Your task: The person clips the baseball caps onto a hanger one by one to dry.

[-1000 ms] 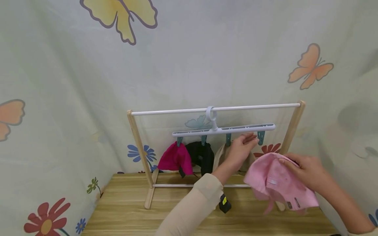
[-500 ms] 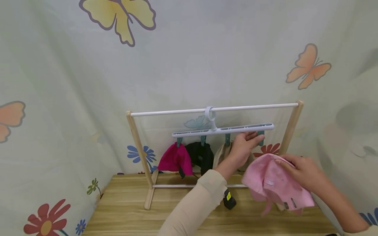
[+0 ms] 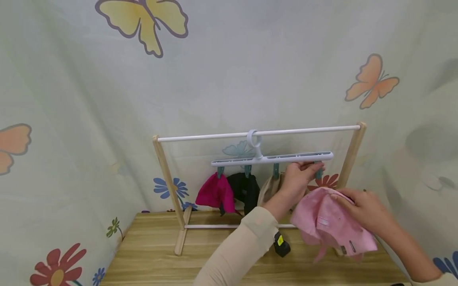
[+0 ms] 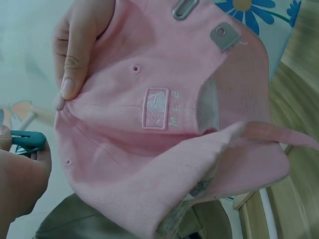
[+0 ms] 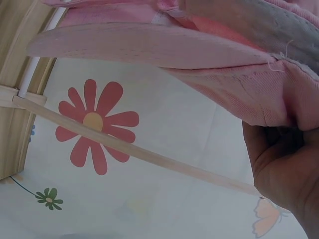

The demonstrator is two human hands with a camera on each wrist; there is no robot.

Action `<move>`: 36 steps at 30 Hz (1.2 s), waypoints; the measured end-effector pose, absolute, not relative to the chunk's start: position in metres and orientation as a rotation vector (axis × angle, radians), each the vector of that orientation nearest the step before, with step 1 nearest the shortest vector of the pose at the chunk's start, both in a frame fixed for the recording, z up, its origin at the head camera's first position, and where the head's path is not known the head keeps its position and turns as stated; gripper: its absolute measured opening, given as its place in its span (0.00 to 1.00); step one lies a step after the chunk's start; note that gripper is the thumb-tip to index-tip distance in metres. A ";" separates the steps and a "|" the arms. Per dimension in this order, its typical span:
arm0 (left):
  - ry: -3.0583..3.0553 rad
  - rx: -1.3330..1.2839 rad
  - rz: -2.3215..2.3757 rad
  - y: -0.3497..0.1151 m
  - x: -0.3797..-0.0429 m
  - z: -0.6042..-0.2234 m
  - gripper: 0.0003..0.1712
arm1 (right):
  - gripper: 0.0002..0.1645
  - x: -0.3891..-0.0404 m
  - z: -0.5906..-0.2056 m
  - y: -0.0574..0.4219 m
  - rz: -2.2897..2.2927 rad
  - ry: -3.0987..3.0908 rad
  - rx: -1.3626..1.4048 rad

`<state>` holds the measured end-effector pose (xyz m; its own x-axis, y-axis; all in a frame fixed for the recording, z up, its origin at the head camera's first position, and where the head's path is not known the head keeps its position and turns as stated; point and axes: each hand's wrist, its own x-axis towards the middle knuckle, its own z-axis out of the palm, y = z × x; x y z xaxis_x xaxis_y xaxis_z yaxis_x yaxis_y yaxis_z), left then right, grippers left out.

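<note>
My left hand (image 3: 297, 180) pinches the teal clip (image 3: 319, 171) at the right end of a pale hanger (image 3: 286, 157). In the left wrist view the clip (image 4: 29, 140) sits between thumb and fingers. My right hand (image 3: 368, 208) grips the crown of a pink baseball cap (image 3: 332, 222), held just below and right of that clip, apart from it. The right wrist view shows the cap's brim (image 5: 149, 47) close up. Other clips hold a magenta cap (image 3: 216, 192), a black cap (image 3: 247, 188) and a beige cap (image 3: 268, 190), the last partly hidden behind my left hand.
The hanger hooks over the white top rail (image 3: 211, 136) of a small rack with wooden side posts (image 3: 352, 155). It stands on a wood-grain table (image 3: 150, 250) against a cloth backdrop (image 3: 214, 79) printed with flowers and butterflies. A black wrist device (image 3: 282, 245) hangs by my left sleeve.
My left hand has moved slightly right, and its fingers have closed on the end clip. The hanger has shifted a little. My right hand with the pink cap has drifted slightly left.
</note>
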<state>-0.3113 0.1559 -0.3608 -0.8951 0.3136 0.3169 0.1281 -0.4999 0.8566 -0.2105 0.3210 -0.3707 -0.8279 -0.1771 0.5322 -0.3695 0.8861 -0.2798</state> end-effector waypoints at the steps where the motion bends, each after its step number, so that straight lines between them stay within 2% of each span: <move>1: 1.519 0.671 2.535 0.156 -0.310 -0.360 0.09 | 0.10 -0.211 -0.371 0.321 0.511 -2.546 0.395; 13: 1.634 0.524 2.559 0.154 -0.312 -0.375 0.06 | 0.07 -0.213 -0.376 0.318 0.515 -2.537 0.393; 22: 1.611 0.612 2.517 0.144 -0.315 -0.382 0.08 | 0.14 -0.213 -0.382 0.313 0.611 -2.594 0.360; 36: 1.560 0.643 2.514 0.138 -0.316 -0.392 0.09 | 0.14 -0.218 -0.388 0.306 0.588 -2.543 0.359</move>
